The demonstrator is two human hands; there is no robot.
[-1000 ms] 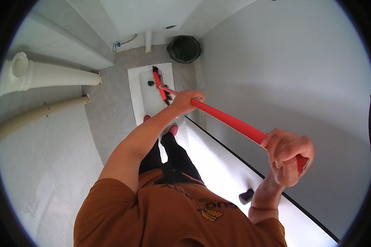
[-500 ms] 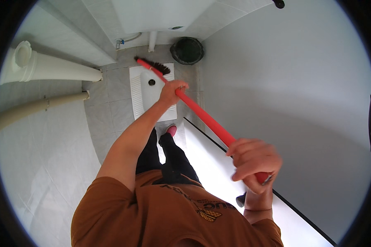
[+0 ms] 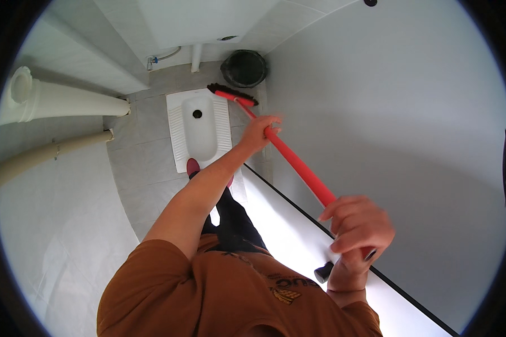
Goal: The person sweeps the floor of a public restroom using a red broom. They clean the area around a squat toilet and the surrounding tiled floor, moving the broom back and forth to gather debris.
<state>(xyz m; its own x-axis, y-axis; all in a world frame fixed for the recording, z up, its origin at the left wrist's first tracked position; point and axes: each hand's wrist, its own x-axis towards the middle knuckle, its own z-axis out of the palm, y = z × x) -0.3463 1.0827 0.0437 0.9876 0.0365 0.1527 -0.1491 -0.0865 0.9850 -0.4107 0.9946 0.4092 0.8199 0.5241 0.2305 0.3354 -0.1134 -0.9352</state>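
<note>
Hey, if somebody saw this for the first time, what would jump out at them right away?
The long red brush handle cutting diagonally across the middle, gripped by the left hand higher up and the right hand near its end. Its dark bristle head sits at the top right corner of the white squat toilet set in the grey floor, near a black bin.

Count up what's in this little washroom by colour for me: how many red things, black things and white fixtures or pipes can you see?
Red: 1, the broom handle, held by the left hand and right hand.
Black: 2, the broom bristles and the round bin.
White: 2, the squat toilet and the large pipe.
Total: 5.
</note>
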